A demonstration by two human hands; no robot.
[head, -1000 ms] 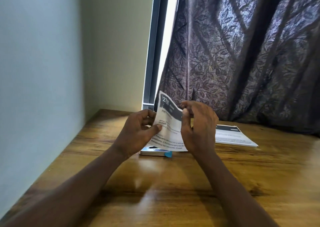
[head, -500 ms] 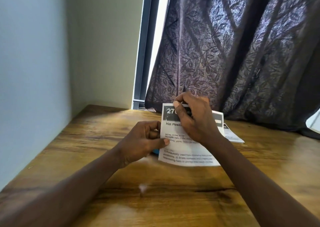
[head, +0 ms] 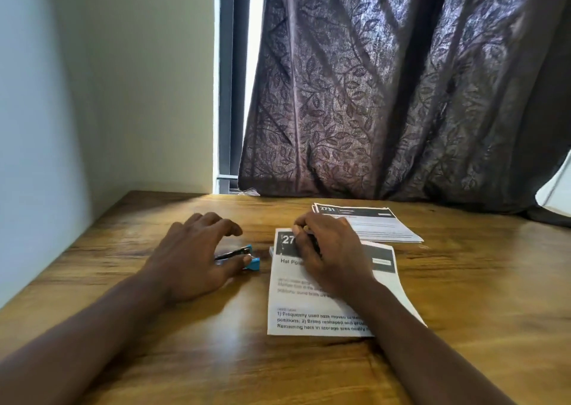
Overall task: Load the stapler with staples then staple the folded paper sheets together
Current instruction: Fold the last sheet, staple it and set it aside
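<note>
**Stapler [head: 251, 262] under the left hand [head: 191, 256], nothing stapled yet**

Head view: the small blue stapler lies on the table [head: 463, 296], just beside the folded paper [head: 309, 312] at its 9 o'clock. The left hand arches over it with fingers [head: 216, 222] spread and loosely bent. The thumb tip is against the blue end, and no grip has closed. A dark arm of the stapler seems to stand up off the base, but whether staples are inside is hidden.

The right hand [head: 330, 253] rests on the paper's 11 o'clock corner with knuckles bent and fingertips down at the top edge. I cannot tell whether they pinch the edge or only press it flat. The paper lies flat on the wood, printed side up. A second stack [head: 377, 225] sits at its 1 o'clock, close but apart.

Judging progress: the sheets look folded and squared, so preparation seems done. Loading cannot be confirmed. What remains is picking up the stapler, sliding a corner between its jaws and pressing.
</note>
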